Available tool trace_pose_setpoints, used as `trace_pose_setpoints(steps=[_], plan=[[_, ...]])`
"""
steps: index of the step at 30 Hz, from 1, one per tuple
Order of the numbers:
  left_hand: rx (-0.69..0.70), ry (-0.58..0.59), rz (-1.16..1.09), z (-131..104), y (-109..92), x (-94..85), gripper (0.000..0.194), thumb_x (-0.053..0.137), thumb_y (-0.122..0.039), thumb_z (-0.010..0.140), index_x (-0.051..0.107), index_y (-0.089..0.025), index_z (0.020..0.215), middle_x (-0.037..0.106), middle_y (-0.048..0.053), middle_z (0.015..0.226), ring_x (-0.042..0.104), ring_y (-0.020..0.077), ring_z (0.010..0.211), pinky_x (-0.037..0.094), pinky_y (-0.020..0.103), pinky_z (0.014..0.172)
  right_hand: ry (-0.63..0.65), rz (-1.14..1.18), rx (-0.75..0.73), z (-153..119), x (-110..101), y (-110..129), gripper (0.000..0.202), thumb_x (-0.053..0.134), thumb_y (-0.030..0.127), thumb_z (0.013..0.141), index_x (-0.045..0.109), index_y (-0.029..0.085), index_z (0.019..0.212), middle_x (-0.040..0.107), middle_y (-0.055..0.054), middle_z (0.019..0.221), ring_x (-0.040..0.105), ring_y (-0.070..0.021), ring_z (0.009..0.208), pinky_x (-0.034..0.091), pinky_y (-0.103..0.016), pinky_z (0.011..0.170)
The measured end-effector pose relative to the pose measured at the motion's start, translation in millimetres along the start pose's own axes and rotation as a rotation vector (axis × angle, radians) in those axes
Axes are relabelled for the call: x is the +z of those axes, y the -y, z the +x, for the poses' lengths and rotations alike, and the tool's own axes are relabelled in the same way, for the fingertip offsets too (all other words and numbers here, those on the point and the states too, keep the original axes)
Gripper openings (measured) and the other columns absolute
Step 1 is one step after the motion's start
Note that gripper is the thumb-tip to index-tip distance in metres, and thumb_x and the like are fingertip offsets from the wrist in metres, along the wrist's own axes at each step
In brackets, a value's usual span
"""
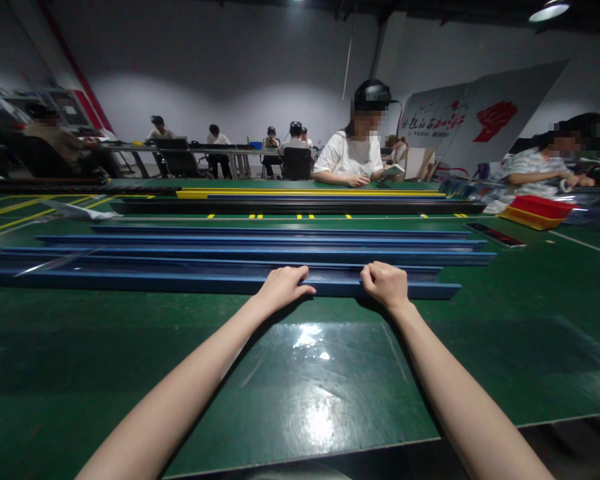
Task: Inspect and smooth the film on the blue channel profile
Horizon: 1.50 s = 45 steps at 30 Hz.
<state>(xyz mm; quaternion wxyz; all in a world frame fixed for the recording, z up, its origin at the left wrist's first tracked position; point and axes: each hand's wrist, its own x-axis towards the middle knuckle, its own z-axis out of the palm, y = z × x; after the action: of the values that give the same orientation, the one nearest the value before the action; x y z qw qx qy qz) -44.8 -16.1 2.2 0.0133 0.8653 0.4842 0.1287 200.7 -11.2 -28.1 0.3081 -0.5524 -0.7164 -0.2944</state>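
Note:
Long blue U-shaped channel strips lie side by side across the green tabletop. Over the nearest blue channel (180, 283) my left hand (283, 285) rests, fingers curled over its far side and the thumb at its front. My right hand (387, 284) is closed like a fist on the same channel, closer to its right end; its fingertips are hidden. Behind the hands lie more blue channels (280, 243). A thin clear strip (55, 262) crosses the channels on the left.
Farther back lie a yellow strip (305, 193) and a black strip (300, 207). To the right are a phone (495, 234) and a red and yellow bin (537, 211). A clear sheet (325, 387) lies near the table's front edge. A person (355, 150) sits opposite; others sit beyond.

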Motion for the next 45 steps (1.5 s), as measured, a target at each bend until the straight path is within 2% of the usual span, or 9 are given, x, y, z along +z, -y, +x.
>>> trace_pose_setpoints(steps=[9, 16, 20, 23, 32, 37, 45], plan=[[0.020, -0.014, 0.016, -0.1, 1.3, 1.4, 0.027, 0.055, -0.047, 0.078, 0.052, -0.021, 0.079, 0.066, 0.002, 0.080, 0.062, 0.0204, 0.077, 0.037, 0.023, 0.057, 0.008, -0.009, -0.012, 0.2, -0.5, 0.1, 0.038, 0.040, 0.026, 0.079, 0.050, 0.016, 0.044, 0.054, -0.002, 0.048, 0.042, -0.0085, 0.045, 0.019, -0.023, 0.046], [0.056, -0.058, 0.058, -1.7, 2.2, 8.2, 0.027, 0.052, -0.048, 0.080, 0.051, -0.021, 0.084, 0.066, 0.003, 0.088, 0.061, 0.0203, 0.082, 0.039, 0.024, 0.061, -0.022, -0.064, -0.170, 0.8, -5.1, 1.2, 0.037, 0.040, 0.025, 0.081, 0.052, 0.016, 0.048, 0.055, -0.002, 0.049, 0.041, -0.0084, 0.046, 0.021, -0.024, 0.049], [0.059, -0.063, 0.074, -2.0, 2.7, 10.6, 0.028, 0.051, -0.049, 0.080, 0.051, -0.021, 0.086, 0.066, 0.003, 0.090, 0.061, 0.0196, 0.084, 0.040, 0.024, 0.063, -0.052, -0.067, -0.192, 1.2, -5.6, 4.6, 0.037, 0.039, 0.025, 0.083, 0.052, 0.016, 0.050, 0.054, -0.001, 0.050, 0.042, -0.0084, 0.047, 0.022, -0.024, 0.050], [0.068, -0.069, 0.079, -2.2, 3.5, 11.7, 0.028, 0.051, -0.049, 0.080, 0.051, -0.021, 0.088, 0.065, 0.003, 0.091, 0.061, 0.0193, 0.084, 0.041, 0.024, 0.064, 0.010, -0.029, -0.184, 2.6, -6.5, 12.0, 0.038, 0.037, 0.026, 0.085, 0.054, 0.016, 0.052, 0.055, -0.002, 0.053, 0.044, -0.0085, 0.050, 0.022, -0.024, 0.051], [0.088, -0.072, 0.010, -2.3, 4.6, 13.7, 0.030, 0.051, -0.046, 0.081, 0.053, -0.023, 0.101, 0.065, 0.003, 0.100, 0.060, 0.0189, 0.093, 0.043, 0.026, 0.074, 0.374, 0.144, -0.198, 6.5, -16.8, 26.7, 0.039, 0.033, 0.032, 0.089, 0.061, 0.018, 0.067, 0.064, -0.003, 0.069, 0.056, -0.0117, 0.066, 0.029, -0.023, 0.058], [0.085, -0.066, -0.014, -2.8, 4.4, 13.4, 0.031, 0.052, -0.045, 0.081, 0.053, -0.023, 0.102, 0.065, 0.003, 0.102, 0.060, 0.0182, 0.094, 0.043, 0.026, 0.078, 0.419, 0.234, -0.189, 7.1, -20.1, 26.6, 0.036, 0.034, 0.033, 0.089, 0.065, 0.018, 0.079, 0.067, -0.004, 0.087, 0.059, -0.0137, 0.082, 0.035, -0.022, 0.067], [0.077, -0.065, -0.004, -2.4, 4.1, 14.0, 0.030, 0.051, -0.045, 0.081, 0.052, -0.023, 0.101, 0.065, 0.003, 0.100, 0.060, 0.0183, 0.093, 0.044, 0.026, 0.077, 0.453, 0.276, -0.214, 7.3, -22.0, 29.8, 0.034, 0.037, 0.034, 0.087, 0.066, 0.018, 0.090, 0.067, -0.005, 0.100, 0.058, -0.0152, 0.090, 0.040, -0.023, 0.072]])
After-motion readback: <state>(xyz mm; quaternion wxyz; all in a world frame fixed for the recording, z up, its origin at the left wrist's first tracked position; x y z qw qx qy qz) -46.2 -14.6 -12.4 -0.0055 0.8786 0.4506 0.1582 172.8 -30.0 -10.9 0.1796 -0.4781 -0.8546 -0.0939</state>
